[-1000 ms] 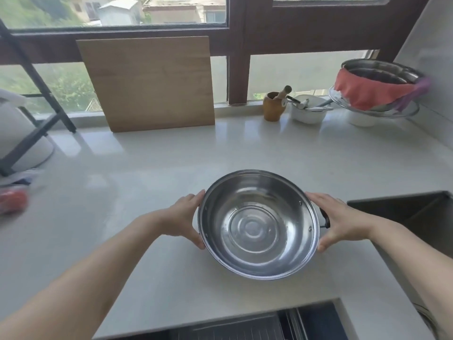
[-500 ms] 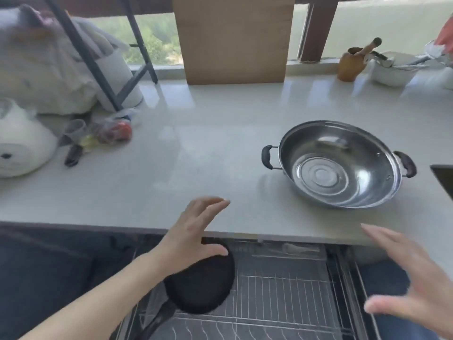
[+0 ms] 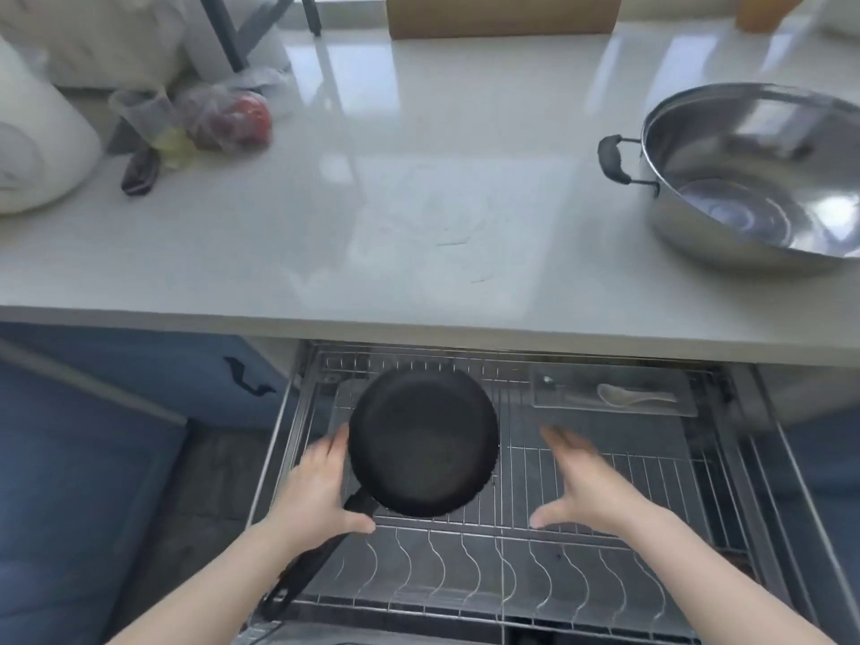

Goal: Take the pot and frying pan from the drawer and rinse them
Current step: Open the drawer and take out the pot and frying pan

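Reaching into the open wire-rack drawer with both hands.

Round matte-black frying pan lies in the drawer, long handle toward the viewer. Left hand touches its left rim, fingers straight, grasping nothing. Right hand hovers apart, spread, blurred. Shiny steel pot, two-handled, sits on the glossy pale counter.

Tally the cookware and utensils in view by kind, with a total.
Steel pot on the counter: 1
Black frying pan in the drawer: 1
White spoon in the drawer: 1
Total: 3
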`<state>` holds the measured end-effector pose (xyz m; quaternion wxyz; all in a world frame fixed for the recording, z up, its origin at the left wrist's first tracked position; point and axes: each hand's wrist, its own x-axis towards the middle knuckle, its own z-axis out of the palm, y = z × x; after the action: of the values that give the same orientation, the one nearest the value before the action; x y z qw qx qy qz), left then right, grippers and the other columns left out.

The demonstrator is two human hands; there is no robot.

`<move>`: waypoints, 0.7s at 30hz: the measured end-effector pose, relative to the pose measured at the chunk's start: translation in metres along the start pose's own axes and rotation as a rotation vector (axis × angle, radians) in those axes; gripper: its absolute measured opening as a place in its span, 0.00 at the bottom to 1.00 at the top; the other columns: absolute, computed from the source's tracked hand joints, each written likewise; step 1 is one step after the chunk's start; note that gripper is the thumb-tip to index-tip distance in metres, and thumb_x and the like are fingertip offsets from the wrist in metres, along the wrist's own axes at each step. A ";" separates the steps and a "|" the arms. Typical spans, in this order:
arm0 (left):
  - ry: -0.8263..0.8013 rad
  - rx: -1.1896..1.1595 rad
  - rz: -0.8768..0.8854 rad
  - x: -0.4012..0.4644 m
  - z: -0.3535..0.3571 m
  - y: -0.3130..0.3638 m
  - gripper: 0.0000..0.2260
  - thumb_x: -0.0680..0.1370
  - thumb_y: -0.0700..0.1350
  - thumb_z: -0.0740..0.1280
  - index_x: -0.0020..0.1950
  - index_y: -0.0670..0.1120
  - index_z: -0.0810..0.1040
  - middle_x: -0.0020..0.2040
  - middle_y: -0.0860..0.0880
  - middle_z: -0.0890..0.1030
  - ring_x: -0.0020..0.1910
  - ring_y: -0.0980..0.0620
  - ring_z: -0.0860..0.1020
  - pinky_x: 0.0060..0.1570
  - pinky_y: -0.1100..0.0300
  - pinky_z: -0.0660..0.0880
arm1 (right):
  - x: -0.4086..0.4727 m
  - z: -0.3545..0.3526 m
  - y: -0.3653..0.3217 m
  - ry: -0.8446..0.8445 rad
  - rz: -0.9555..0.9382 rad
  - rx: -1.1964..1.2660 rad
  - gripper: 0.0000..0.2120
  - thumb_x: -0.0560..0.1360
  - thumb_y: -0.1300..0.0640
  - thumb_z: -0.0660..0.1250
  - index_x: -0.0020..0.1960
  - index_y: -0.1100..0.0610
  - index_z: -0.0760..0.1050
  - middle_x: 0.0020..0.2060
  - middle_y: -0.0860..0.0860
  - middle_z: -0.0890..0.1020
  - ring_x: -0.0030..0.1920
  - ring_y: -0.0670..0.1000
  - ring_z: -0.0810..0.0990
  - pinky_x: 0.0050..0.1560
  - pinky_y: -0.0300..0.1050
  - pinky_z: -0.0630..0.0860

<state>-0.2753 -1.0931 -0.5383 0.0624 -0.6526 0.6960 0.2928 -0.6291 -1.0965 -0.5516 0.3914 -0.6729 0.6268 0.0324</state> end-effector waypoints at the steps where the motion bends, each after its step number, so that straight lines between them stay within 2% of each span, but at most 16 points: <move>1: -0.004 0.001 -0.005 0.011 0.005 -0.004 0.62 0.61 0.63 0.79 0.80 0.49 0.39 0.79 0.47 0.53 0.78 0.47 0.53 0.74 0.53 0.58 | 0.013 0.007 0.002 -0.002 0.007 0.016 0.66 0.58 0.38 0.81 0.80 0.50 0.41 0.79 0.53 0.52 0.78 0.54 0.50 0.76 0.49 0.57; 6: -0.122 -0.002 -0.021 0.048 0.025 -0.026 0.67 0.59 0.60 0.81 0.78 0.52 0.32 0.80 0.49 0.49 0.78 0.47 0.53 0.74 0.53 0.59 | 0.059 0.036 0.012 -0.029 0.041 0.035 0.67 0.60 0.44 0.82 0.80 0.52 0.37 0.79 0.52 0.47 0.79 0.53 0.46 0.76 0.47 0.50; 11: -0.182 -0.039 -0.088 0.058 0.043 -0.039 0.70 0.58 0.56 0.83 0.76 0.55 0.27 0.79 0.46 0.50 0.75 0.44 0.62 0.71 0.51 0.66 | 0.082 0.046 0.013 -0.088 0.009 0.076 0.67 0.60 0.48 0.83 0.79 0.53 0.35 0.79 0.51 0.44 0.79 0.51 0.42 0.75 0.45 0.46; 15: -0.211 -0.161 -0.120 0.061 0.050 -0.044 0.69 0.60 0.52 0.84 0.76 0.54 0.28 0.80 0.47 0.48 0.76 0.46 0.59 0.71 0.54 0.63 | 0.094 0.046 0.010 -0.103 -0.037 0.091 0.68 0.60 0.49 0.83 0.79 0.54 0.34 0.79 0.50 0.43 0.78 0.50 0.41 0.73 0.41 0.43; 17: -0.215 -0.237 -0.147 0.063 0.053 -0.047 0.70 0.58 0.51 0.84 0.76 0.57 0.28 0.80 0.49 0.48 0.77 0.47 0.57 0.73 0.53 0.61 | 0.099 0.047 0.006 -0.110 -0.058 0.098 0.68 0.60 0.50 0.83 0.79 0.53 0.34 0.79 0.48 0.43 0.78 0.49 0.42 0.71 0.38 0.42; 19: -0.205 -0.299 -0.162 0.063 0.057 -0.045 0.71 0.56 0.51 0.85 0.75 0.61 0.28 0.79 0.52 0.53 0.76 0.48 0.60 0.71 0.53 0.64 | 0.101 0.048 0.002 -0.097 -0.095 0.126 0.68 0.58 0.51 0.84 0.80 0.51 0.36 0.78 0.43 0.46 0.77 0.45 0.45 0.71 0.37 0.43; 21: -0.170 -0.367 -0.152 0.063 0.061 -0.039 0.68 0.57 0.48 0.84 0.75 0.62 0.32 0.72 0.58 0.61 0.70 0.51 0.67 0.65 0.58 0.68 | 0.099 0.047 -0.003 -0.088 -0.136 0.185 0.65 0.58 0.55 0.84 0.79 0.46 0.41 0.71 0.34 0.53 0.70 0.35 0.49 0.67 0.29 0.44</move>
<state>-0.2649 -1.1176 -0.6308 0.0232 -0.6765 0.5722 0.4630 -0.5845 -1.1511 -0.6349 0.4805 -0.6726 0.5623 -0.0226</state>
